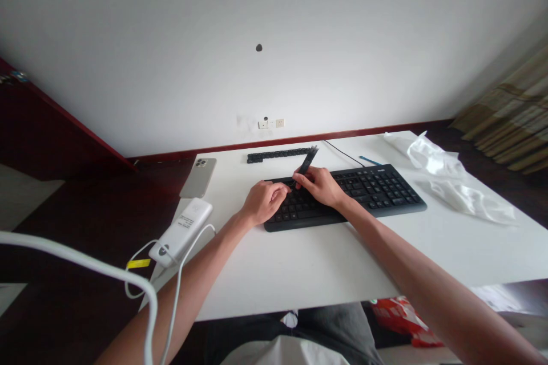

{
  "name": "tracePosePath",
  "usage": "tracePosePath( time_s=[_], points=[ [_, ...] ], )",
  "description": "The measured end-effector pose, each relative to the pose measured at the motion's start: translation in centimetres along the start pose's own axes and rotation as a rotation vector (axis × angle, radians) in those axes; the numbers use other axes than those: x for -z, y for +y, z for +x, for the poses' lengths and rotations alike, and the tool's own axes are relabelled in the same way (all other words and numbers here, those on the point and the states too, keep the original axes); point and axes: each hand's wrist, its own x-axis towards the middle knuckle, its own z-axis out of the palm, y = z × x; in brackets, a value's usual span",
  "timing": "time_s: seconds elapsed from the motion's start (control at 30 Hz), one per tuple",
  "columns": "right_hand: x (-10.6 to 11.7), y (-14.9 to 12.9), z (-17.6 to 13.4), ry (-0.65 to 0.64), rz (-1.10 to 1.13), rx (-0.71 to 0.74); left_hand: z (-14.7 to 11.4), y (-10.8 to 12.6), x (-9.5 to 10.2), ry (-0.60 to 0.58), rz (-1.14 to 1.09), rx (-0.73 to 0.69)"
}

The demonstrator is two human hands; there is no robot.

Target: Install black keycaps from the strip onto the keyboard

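Note:
A black keyboard point(351, 191) lies on the white table in front of me. In my right hand point(323, 185) is a slim black handheld tool point(309, 158), tilted, with its pale-tipped end up; its exact kind cannot be made out. Its lower end is down among the keys at the upper left of the keyboard, partly hidden by my fingers. My left hand point(268, 201) rests at the keyboard's left end, fingers curled together, fingertips close to the tool's lower end. Whether they pinch something small is hidden. Behind the keyboard lies a row of loose black keycaps point(278, 154).
A phone point(199, 177) and a white power bank point(184, 231) with a white cable point(182, 268) are at the table's left edge. On the right lie crumpled white plastic wrappings point(436, 157). A blue stick point(370, 160) and a black cable point(345, 154) lie behind the keyboard.

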Motion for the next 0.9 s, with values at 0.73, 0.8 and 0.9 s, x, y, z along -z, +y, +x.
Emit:
tracePosePath(
  time_s=[0.73, 0.8, 0.9],
  points=[
    [0.1, -0.99, -0.43, -0.101, 0.037, 0.073, -0.07, -0.49, 0.75, 0.066, 0.072, 0.093],
    [0.11, -0.96, -0.44, -0.104, 0.035, 0.083, -0.09, -0.37, 0.62, 0.056, 0.082, 0.063],
    [0.18, -0.95, -0.47, -0.105, 0.024, 0.106, -0.07, -0.26, 0.47, 0.052, 0.07, 0.036]
  ],
)
